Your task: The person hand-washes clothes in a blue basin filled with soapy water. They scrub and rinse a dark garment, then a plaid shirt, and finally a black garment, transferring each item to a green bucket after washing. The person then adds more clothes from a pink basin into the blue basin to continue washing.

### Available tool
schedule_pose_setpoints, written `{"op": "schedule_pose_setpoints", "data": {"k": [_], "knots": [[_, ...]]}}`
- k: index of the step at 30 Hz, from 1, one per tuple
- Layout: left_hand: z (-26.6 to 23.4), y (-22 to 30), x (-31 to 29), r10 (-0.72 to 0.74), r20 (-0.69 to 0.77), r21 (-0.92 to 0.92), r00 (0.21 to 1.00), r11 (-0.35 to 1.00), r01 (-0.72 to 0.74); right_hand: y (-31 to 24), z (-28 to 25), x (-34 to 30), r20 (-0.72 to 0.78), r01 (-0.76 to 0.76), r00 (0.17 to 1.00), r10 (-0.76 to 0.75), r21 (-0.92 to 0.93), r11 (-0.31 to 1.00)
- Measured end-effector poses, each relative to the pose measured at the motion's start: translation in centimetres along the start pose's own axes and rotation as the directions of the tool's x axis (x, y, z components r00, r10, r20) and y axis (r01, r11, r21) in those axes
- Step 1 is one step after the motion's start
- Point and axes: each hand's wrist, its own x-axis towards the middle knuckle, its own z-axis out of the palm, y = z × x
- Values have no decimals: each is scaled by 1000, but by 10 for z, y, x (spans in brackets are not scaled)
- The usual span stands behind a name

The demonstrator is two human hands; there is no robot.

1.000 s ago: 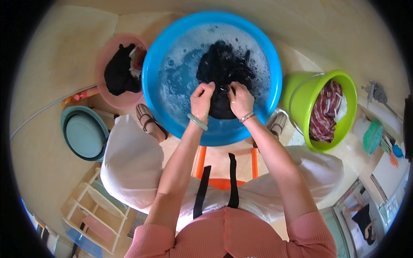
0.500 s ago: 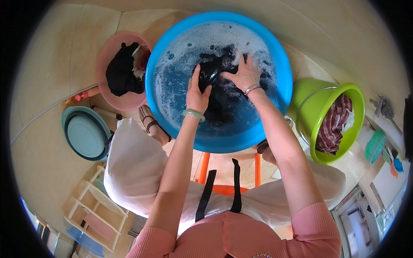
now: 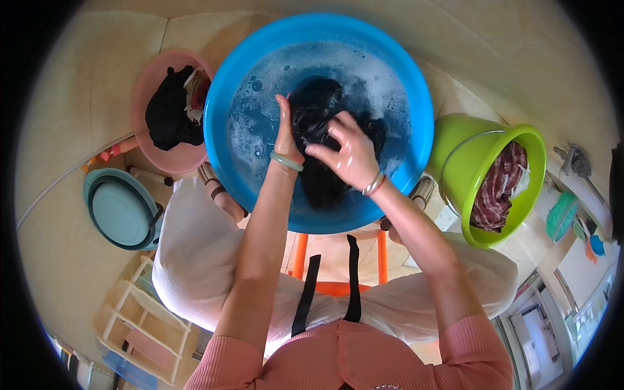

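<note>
Blk cloth [image 3: 315, 107] w/ R hand [image 3: 354, 156] over, L hand [image 3: 286, 138] beside.

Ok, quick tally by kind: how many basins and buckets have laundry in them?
Basins: 2 (blue basin and pink basin)
Buckets: 1 (lime-green bucket)
Total: 3

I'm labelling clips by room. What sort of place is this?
Probably a home bathroom or washing area: a big blue basin of sudsy water holds dark cloth, a green bucket holds more fabric, and the floor looks tiled.
</note>
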Motion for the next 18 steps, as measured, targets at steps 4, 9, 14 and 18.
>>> {"op": "schedule_pose_setpoints", "data": {"k": [4, 9, 14, 18], "knots": [[17, 11, -6, -134, 253, -312, 958, 926, 212, -47, 2, -25, 45, 357, 934, -354, -160, 920], [9, 1, -13, -126, 250, -306, 960, 930, 202, -70, 9, -27, 144, 476, 879, -454, -236, 847], [8, -6, -29, -47, 141, -220, 989, 972, 78, -71, 16, -10, -58, 454, 866, -497, -326, 829], [9, -7, -34, 51, 28, -103, 998, 994, -47, -72, 19, 6, -245, 456, 796, -553, -359, 815]]}}
